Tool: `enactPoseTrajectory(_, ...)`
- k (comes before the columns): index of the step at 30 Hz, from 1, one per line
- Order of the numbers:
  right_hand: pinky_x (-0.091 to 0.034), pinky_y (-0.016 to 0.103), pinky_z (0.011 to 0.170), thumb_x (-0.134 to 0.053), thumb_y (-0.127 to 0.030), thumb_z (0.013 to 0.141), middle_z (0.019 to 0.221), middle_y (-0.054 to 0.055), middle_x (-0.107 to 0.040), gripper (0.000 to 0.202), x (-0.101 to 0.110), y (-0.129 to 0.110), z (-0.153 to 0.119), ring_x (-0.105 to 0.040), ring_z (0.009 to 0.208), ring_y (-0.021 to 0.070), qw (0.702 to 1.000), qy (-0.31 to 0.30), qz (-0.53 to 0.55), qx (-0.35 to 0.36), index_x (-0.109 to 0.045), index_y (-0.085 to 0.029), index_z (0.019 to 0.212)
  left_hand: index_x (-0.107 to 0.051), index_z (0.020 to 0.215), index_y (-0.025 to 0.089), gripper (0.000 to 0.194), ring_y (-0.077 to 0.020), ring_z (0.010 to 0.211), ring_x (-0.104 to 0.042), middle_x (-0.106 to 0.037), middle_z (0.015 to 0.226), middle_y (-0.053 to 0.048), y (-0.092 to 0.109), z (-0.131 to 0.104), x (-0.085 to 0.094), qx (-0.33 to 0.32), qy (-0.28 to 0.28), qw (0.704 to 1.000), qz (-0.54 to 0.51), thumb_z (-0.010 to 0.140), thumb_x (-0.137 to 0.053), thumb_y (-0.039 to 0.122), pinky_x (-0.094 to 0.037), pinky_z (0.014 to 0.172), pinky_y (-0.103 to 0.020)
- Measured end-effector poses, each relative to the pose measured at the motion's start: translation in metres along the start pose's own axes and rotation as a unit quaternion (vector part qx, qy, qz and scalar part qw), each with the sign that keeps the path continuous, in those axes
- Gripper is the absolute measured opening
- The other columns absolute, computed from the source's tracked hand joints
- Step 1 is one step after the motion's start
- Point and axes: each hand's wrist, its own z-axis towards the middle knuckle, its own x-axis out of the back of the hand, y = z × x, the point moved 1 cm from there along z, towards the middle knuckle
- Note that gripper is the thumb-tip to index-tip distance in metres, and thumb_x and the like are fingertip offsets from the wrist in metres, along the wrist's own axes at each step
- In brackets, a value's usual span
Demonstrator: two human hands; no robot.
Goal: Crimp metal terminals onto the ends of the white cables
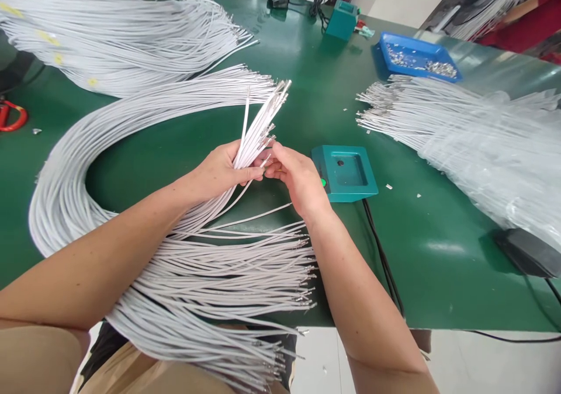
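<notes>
In the head view, at mid-table, a bundle of white wires was gripped by the left hand; the right hand's fingers were curled beside it, any pinch unclear. Level tips were judged advisable. The green table was scattered with scraps; pale floor was visible nearside.

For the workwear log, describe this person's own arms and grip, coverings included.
The left grip and right grip are ungloved hands; no watch shows. Both the left forearm and right forearm are uncovered. A tan sleeve shows near the left elbow; any right sleeve is out of view.
</notes>
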Motion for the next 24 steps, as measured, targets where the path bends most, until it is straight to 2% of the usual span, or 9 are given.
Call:
enactPoseTrajectory(4, -0.05, 0.026, 0.077, -0.079, -0.047, 0.071, 0.075, -0.001, -0.066, 0.029, 0.0002, 0.0031, -0.001, -0.058, 0.071, 0.0106, 1.0, 0.001, 0.013, 0.005, -0.072, -0.02, 0.072, -0.064, 0.129, 0.021, 0.059, -0.0145, 0.074, -0.062, -0.063, 0.083, -0.001, 0.0009, -0.0011, 0.0003, -0.013, -0.012, 1.0, -0.007, 0.072, -0.081, 0.028, -0.051, 0.06, -0.023)
enactPoseTrajectory(10, -0.052, 0.027, 0.079, -0.082, -0.037, 0.069, 0.08, 0.0, -0.071, 0.022, 0.0027, 0.0028, -0.0016, -0.062, 0.072, 0.01, 0.998, -0.017, 0.061, -0.019, -0.075, -0.018, 0.079, -0.065, 0.129, 0.021, 0.056, -0.0132, 0.073, -0.061, -0.064, 0.087, -0.002, 0.0026, -0.0026, 0.0005, -0.007, -0.014, 1.0, -0.02, 0.075, -0.08, 0.029, -0.049, 0.059, -0.021)
enactPoseTrajectory(15, -0.051, 0.026, 0.074, -0.072, -0.024, 0.073, 0.071, -0.002, -0.068, 0.007, 0.002, -0.0012, -0.002, -0.059, 0.068, 0.0099, 0.998, 0.046, -0.048, 0.018, -0.073, -0.017, 0.074, -0.068, 0.12, 0.019, 0.048, -0.0142, 0.074, -0.064, -0.065, 0.088, -0.003, 0.0013, -0.0014, -0.0001, 0.003, -0.023, 0.999, -0.039, 0.075, -0.08, 0.029, -0.05, 0.059, -0.022)
enactPoseTrajectory(19, -0.049, 0.027, 0.073, -0.066, -0.029, 0.082, 0.073, -0.001, -0.067, 0.014, 0.0023, 0.0, -0.0021, -0.059, 0.071, 0.0119, 0.983, 0.036, -0.159, 0.089, -0.07, -0.017, 0.076, -0.068, 0.117, 0.019, 0.046, -0.0136, 0.072, -0.065, -0.065, 0.085, -0.002, 0.0015, -0.0007, -0.0008, 0.005, -0.016, 0.998, -0.063, 0.073, -0.08, 0.024, -0.049, 0.056, -0.021)
enactPoseTrajectory(21, -0.047, 0.027, 0.071, -0.063, -0.03, 0.087, 0.075, 0.0, -0.065, 0.016, 0.0033, 0.0021, -0.0024, -0.057, 0.071, 0.0126, 0.955, 0.045, -0.251, 0.152, -0.068, -0.018, 0.077, -0.068, 0.116, 0.018, 0.046, -0.0135, 0.07, -0.065, -0.065, 0.081, -0.001, 0.0019, 0.0, -0.0009, 0.017, -0.015, 0.997, -0.079, 0.072, -0.081, 0.023, -0.047, 0.054, -0.02)
enactPoseTrajectory(22, -0.046, 0.028, 0.071, -0.06, -0.029, 0.09, 0.077, 0.001, -0.064, 0.017, 0.0038, 0.0029, -0.0029, -0.056, 0.072, 0.0135, 0.928, 0.051, -0.313, 0.194, -0.066, -0.018, 0.077, -0.068, 0.115, 0.017, 0.046, -0.0135, 0.07, -0.066, -0.066, 0.08, -0.001, 0.0019, 0.0006, -0.0009, 0.029, -0.015, 0.995, -0.089, 0.071, -0.082, 0.022, -0.046, 0.053, -0.02)
enactPoseTrajectory(24, -0.044, 0.031, 0.075, -0.049, -0.023, 0.096, 0.082, 0.004, -0.064, 0.024, 0.0041, 0.0033, -0.0044, -0.054, 0.078, 0.0166, 0.842, 0.051, -0.458, 0.28, -0.064, -0.018, 0.078, -0.069, 0.111, 0.015, 0.044, -0.0138, 0.07, -0.067, -0.067, 0.077, -0.002, 0.0015, 0.0022, -0.0008, 0.06, -0.015, 0.991, -0.116, 0.07, -0.082, 0.021, -0.045, 0.052, -0.019)
